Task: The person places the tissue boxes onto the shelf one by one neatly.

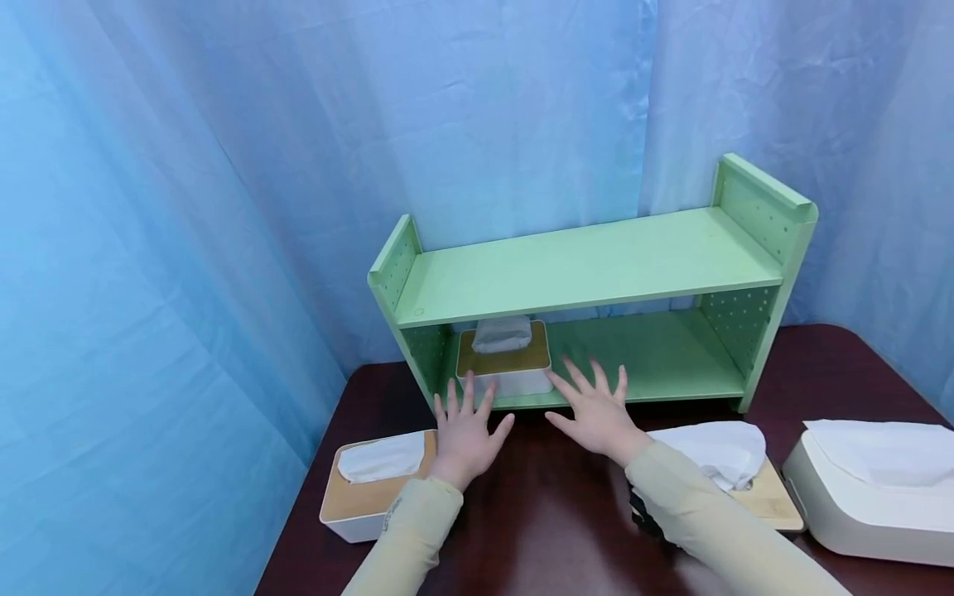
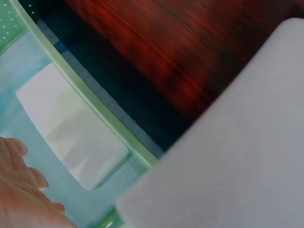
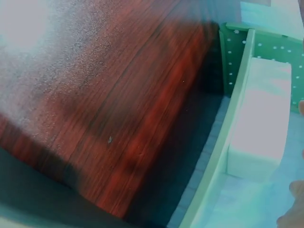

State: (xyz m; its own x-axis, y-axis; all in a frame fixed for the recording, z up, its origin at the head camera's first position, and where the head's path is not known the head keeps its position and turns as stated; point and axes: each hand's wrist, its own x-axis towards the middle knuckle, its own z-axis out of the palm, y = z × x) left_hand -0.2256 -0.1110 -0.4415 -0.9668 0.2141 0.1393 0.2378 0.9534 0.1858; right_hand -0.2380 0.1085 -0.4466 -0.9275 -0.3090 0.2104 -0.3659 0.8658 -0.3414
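Observation:
A tissue box (image 1: 510, 362) with a wood-coloured lid and white sides sits at the left end of the lower shelf, a tissue poking from its top. My left hand (image 1: 468, 443) is spread before it, fingertips overlapping the box's front in the head view. To the right, my right hand (image 1: 602, 420) has straight, splayed fingers, the index fingertip close by the box's right front corner. Neither hand grips anything. In the left wrist view the white side of the box (image 2: 71, 128) lies beyond the fingers; the right wrist view shows its side (image 3: 261, 118) too.
The green two-tier shelf (image 1: 596, 257) stands at the back of the dark red table (image 1: 537, 505). Another wood-lidded tissue box (image 1: 365, 497) is beside my left wrist. A third tissue box (image 1: 771, 497), partly behind my right sleeve, and a large white one (image 1: 872, 521) stand right.

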